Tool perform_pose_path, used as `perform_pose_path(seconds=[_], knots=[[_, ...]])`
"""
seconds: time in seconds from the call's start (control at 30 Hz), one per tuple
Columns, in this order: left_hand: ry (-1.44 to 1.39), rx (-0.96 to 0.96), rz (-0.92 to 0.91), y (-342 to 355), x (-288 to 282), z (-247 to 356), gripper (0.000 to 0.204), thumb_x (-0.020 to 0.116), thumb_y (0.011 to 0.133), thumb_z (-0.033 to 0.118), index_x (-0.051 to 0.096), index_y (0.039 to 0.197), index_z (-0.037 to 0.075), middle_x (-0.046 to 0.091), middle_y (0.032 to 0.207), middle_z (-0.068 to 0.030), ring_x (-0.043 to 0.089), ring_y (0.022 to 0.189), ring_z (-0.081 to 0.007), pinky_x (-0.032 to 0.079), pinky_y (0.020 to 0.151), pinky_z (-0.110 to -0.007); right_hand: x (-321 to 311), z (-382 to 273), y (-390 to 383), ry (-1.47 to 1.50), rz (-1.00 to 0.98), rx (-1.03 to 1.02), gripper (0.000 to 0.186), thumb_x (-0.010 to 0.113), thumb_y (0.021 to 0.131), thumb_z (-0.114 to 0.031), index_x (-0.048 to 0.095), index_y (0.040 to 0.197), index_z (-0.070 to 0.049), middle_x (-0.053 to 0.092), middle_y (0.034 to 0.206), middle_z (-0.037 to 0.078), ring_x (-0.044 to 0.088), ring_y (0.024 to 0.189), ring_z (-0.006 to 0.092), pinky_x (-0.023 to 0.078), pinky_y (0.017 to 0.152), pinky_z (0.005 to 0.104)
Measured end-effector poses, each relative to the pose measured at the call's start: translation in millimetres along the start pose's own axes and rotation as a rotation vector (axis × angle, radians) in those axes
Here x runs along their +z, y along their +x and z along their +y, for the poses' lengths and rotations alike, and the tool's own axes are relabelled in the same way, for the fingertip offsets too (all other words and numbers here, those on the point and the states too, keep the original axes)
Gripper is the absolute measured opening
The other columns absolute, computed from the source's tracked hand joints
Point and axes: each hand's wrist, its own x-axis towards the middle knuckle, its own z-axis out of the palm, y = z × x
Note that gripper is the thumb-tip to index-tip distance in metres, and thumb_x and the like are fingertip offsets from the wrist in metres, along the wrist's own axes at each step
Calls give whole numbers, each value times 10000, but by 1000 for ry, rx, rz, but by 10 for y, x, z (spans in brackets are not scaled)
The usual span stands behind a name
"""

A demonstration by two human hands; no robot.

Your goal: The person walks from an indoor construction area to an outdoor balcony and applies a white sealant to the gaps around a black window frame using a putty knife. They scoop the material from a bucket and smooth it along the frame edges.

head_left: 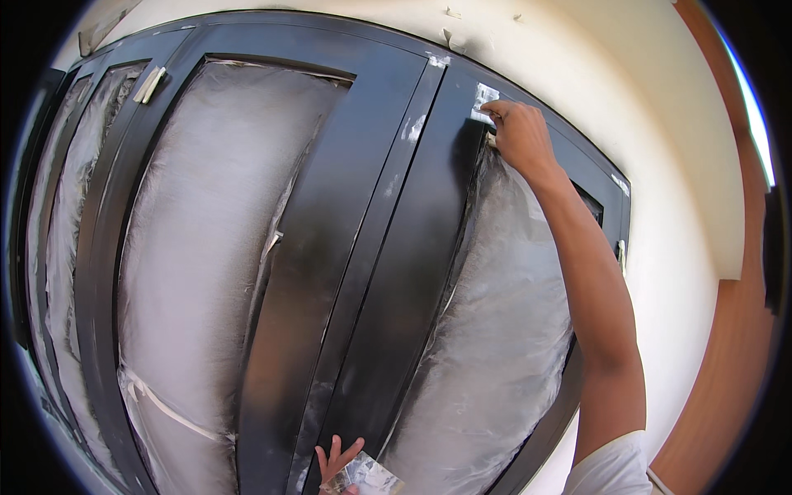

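Observation:
In front of me stands a glossy black panelled door (346, 198), its glass panes covered with cloudy plastic film (495, 305). My right hand (521, 136) is raised to the top rail of the right-hand leaf, fingers pinched together. What they hold is mostly hidden. Right beside the fingertips is a smear of white filler (484, 97). Low at the bottom edge, my left hand (334, 464) holds a flat, pale, partly see-through plate (370, 476) with whitish smears on it. Some of its fingers stick out near the door's surface; the frame's edge cuts off the rest.
More white filler patches (414, 127) mark the edge between the leaves. Pale wrapped hinges or fittings (149, 85) sit on the left frame and at the right side. Cream wall (668, 206) surrounds the door; a brown-orange surface (730, 355) runs along the far right.

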Motion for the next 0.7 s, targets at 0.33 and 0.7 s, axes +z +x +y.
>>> perform_pose_path(seconds=[0.33,0.7], knots=[[-128,-115,-12,-2,-39,150,593,321,930,414,449,1333,-2,428,1432,-182,192,1439,-328,-65,1146,-535,116,307,432,-77,-140,195,301,556,783,-15,710,1031,-89,684,919,199,654,886,355,503,809,439],[-348,3,96,-343,146,7,589,344,974,424,467,1331,-28,439,1409,-235,355,1350,-364,223,1129,-438,-4,242,432,21,-91,305,267,561,795,-26,714,1003,-94,683,950,202,645,917,369,502,820,438]])
